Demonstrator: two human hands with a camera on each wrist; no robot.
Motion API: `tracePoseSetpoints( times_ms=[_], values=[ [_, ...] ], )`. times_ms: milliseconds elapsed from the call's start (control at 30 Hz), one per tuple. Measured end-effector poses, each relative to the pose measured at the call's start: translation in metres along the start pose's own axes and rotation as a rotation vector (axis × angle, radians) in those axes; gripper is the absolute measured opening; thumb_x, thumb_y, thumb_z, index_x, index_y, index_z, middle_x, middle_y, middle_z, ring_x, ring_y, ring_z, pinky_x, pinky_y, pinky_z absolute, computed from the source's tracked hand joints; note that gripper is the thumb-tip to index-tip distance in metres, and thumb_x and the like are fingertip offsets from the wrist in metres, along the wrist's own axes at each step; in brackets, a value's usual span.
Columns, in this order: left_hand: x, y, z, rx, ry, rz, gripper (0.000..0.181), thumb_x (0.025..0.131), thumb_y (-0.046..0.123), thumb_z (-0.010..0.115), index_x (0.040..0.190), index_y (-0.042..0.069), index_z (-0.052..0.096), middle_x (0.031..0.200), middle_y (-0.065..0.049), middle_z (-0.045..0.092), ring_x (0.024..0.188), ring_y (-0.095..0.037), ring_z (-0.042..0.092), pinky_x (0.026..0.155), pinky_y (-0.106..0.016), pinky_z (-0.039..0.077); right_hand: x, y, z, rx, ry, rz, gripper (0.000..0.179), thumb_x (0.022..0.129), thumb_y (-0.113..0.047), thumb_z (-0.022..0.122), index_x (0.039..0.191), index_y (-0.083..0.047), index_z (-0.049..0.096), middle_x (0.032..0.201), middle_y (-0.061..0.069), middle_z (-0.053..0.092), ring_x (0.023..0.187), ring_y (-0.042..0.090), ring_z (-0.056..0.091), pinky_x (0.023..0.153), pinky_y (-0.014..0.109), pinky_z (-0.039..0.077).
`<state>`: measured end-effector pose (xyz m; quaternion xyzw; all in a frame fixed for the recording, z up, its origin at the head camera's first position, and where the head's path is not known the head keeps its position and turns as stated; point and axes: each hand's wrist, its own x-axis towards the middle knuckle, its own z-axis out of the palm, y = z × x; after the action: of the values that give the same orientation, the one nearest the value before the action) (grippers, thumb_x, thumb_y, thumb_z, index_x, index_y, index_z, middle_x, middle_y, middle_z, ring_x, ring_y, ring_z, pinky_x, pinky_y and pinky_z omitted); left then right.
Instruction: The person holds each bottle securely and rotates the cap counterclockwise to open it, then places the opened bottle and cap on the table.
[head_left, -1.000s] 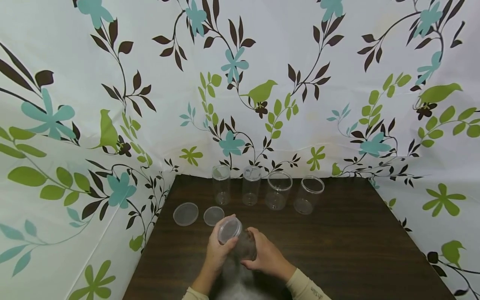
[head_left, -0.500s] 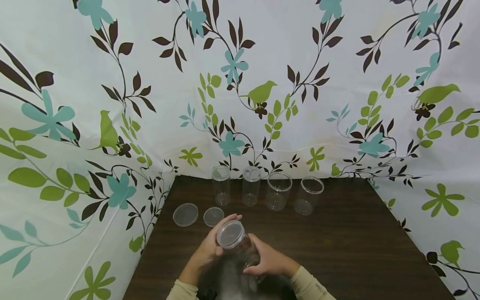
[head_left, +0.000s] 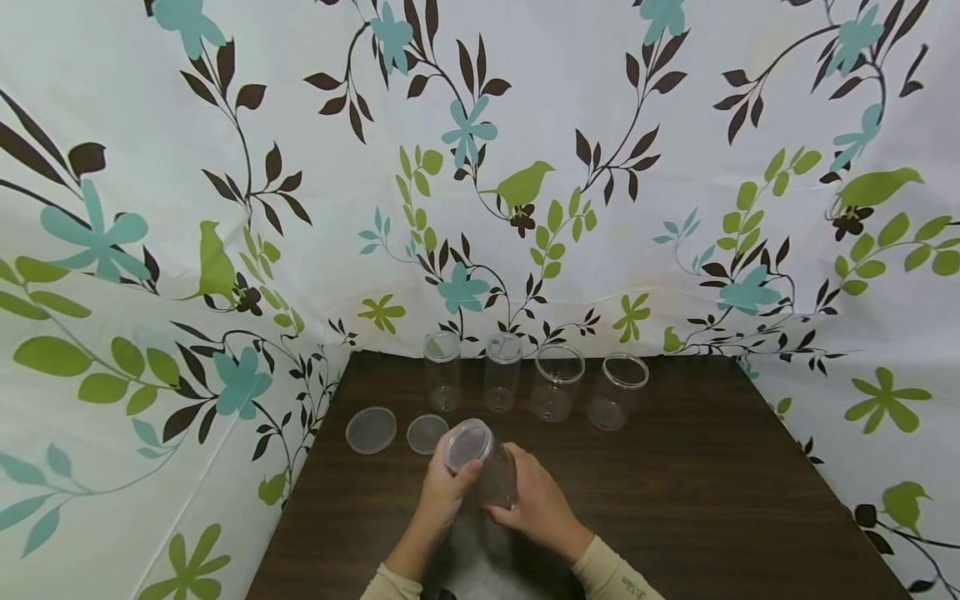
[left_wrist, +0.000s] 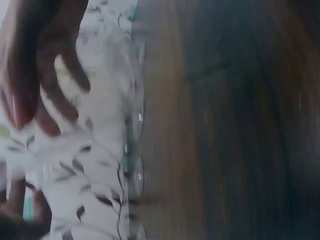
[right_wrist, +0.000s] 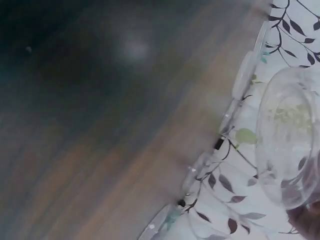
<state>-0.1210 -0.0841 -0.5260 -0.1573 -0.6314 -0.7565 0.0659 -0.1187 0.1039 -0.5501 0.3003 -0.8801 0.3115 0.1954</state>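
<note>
In the head view a clear plastic jar [head_left: 501, 485] is held tilted above the near part of the table, its top leaning left. A translucent lid [head_left: 467, 444] covers that top. My left hand [head_left: 441, 493] grips the jar's lid end, thumb on the near side. Lower on the right, my right hand [head_left: 542, 505] holds the jar's body. Blurred fingers of the left hand [left_wrist: 45, 70] show in the left wrist view. A clear round end of the jar [right_wrist: 287, 140] appears in the right wrist view, with part of a hand [right_wrist: 305, 220] below it.
Several clear jars stand in a row at the table's back edge, among them a narrow jar [head_left: 442, 372] and a wider open jar [head_left: 618, 393]. A large lid [head_left: 371, 430] and a smaller lid [head_left: 427, 434] lie left. Patterned cloth [head_left: 570, 275] hangs behind the dark table [head_left: 697, 483].
My left hand had loosened and shifted lower left half a second ago; now its fingers are back around the lid end. The jar has risen slightly and its tilt has changed.
</note>
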Motion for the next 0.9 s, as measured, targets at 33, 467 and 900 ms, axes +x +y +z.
tracePoseSetpoints(
  times_ms=[33,467,900],
  values=[
    [0.000,0.001,0.005,0.027,0.062,-0.008,0.075,0.092,0.035,0.077,0.143,-0.009,0.044,0.132,-0.021,0.059,0.116,-0.013,0.058,0.098,-0.024,0.046,0.001,0.000,0.002,-0.077,0.053,-0.011,0.097,0.062,-0.034,0.098,0.136,0.003,0.047,0.114,0.011,0.063,0.095,0.019,0.061,0.080,0.038,0.054],
    [0.000,0.001,0.006,0.037,0.064,0.079,0.084,0.088,0.050,0.077,0.142,-0.007,0.047,0.131,-0.025,0.060,0.117,-0.023,0.060,0.099,-0.025,0.047,-0.001,-0.003,0.003,0.038,0.045,0.052,0.095,0.065,-0.029,0.097,0.138,0.005,0.046,0.121,0.015,0.062,0.103,0.023,0.063,0.084,0.040,0.055],
    [0.009,0.014,-0.045,-0.172,-0.591,0.095,0.112,0.087,0.067,0.064,0.161,0.002,0.009,0.163,-0.017,0.027,0.146,-0.023,0.036,0.113,-0.032,0.036,-0.005,0.002,-0.021,0.743,-0.480,0.127,0.096,0.085,-0.019,0.083,0.159,-0.018,0.023,0.150,0.008,0.047,0.134,0.020,0.049,0.109,0.035,0.040]
  ],
)
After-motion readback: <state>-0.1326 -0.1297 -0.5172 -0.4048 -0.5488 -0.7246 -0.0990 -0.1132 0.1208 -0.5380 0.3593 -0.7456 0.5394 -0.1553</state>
